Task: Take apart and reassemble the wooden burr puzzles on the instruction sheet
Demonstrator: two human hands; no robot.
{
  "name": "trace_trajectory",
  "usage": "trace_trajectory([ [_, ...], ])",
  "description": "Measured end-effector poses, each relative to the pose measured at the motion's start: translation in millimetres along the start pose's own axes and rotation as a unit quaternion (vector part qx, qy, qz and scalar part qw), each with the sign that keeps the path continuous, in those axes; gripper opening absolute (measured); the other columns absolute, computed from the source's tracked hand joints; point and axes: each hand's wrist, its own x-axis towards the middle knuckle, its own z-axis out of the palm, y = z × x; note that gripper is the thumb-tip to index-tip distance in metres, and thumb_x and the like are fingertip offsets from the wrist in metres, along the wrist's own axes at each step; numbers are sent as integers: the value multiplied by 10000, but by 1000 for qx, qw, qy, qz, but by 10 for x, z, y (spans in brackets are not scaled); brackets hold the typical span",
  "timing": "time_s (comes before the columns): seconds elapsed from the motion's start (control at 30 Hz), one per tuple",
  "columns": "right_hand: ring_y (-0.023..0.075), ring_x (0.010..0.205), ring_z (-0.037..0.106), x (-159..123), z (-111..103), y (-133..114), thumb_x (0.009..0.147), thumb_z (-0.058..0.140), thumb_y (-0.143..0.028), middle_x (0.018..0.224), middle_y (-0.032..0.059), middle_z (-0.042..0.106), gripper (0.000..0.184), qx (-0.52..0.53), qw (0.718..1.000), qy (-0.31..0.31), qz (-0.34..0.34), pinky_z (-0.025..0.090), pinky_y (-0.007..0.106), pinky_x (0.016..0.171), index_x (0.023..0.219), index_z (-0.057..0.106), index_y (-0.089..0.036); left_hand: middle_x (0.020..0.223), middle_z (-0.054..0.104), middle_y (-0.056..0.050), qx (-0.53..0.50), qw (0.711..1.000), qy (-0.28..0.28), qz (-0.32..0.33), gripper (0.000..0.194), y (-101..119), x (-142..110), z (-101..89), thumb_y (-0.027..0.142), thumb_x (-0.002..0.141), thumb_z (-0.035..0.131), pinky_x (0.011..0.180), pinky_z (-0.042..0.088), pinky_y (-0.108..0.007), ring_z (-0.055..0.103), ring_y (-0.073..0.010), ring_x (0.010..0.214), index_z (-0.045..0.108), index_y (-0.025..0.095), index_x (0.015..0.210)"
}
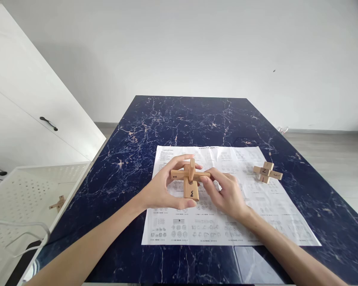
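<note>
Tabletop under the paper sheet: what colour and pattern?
The tabletop is dark blue with pale marble-like veins, clearest in the head view.

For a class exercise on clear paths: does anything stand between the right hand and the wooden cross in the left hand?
Nothing visible does: the right hand has its fingertips at the right end of the held cross. The loose cross lies beyond it, rightward.

Your left hand (170, 186) grips a cross-shaped wooden puzzle (191, 178) marked 2 and 3; your right hand's (226, 190) fingers touch its right arm. Beneath lies a printed sheet (226, 234) on a dark blue marbled table (179, 123), with a second wooden puzzle (265, 172) at right.
</note>
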Motion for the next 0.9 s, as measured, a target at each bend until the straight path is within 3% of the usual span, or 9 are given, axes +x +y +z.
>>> trace_trajectory([
  [0.23,118,507,498,-15,13,33,1127,481,-330,655,-16,626,291,-13,1000,-1,3,390,263,510,888,601,-217,1521,606,-113,46,999,15,-21,833,66,6,-30,258,703,971,1203,452,-576,611,-377,1402,582,314,1438],
  [0.43,111,494,426,-26,20,71,1117,492,-372,613,-40,543,304,-8,1000,-2,27,369,271,503,871,590,-222,1406,679,-128,21,999,19,-36,858,4,-7,-75,258,734,968,1117,540,-524,698,-355,1287,550,296,1481],
  [0.5,119,533,475,-9,15,62,1109,517,-401,659,-29,569,271,35,997,-17,63,405,275,525,922,601,-224,1395,687,-126,24,998,21,-46,835,-3,-6,-76,269,751,958,1093,561,-509,716,-345,1257,549,289,1478],
  [0.57,150,674,593,23,9,44,1093,550,-447,837,16,639,228,133,985,-31,106,483,277,562,1032,588,-231,1410,666,-115,47,997,39,-45,751,9,1,-63,289,765,945,1067,581,-489,739,-320,1201,583,279,1423],
  [0.7,215,977,681,99,-9,17,1069,560,-558,1194,86,588,317,324,928,-68,171,623,317,624,1184,515,-266,1358,659,-90,128,989,74,-10,627,60,28,6,312,772,930,1040,596,-458,733,-290,1159,628,258,1318],
  [0.9,236,1035,707,105,-40,21,1065,569,-597,1178,97,657,388,340,916,-118,178,657,398,808,1262,511,-268,1340,659,-89,222,971,58,60,616,48,39,100,289,764,923,1087,571,-531,664,-322,1244,647,283,1315],
])
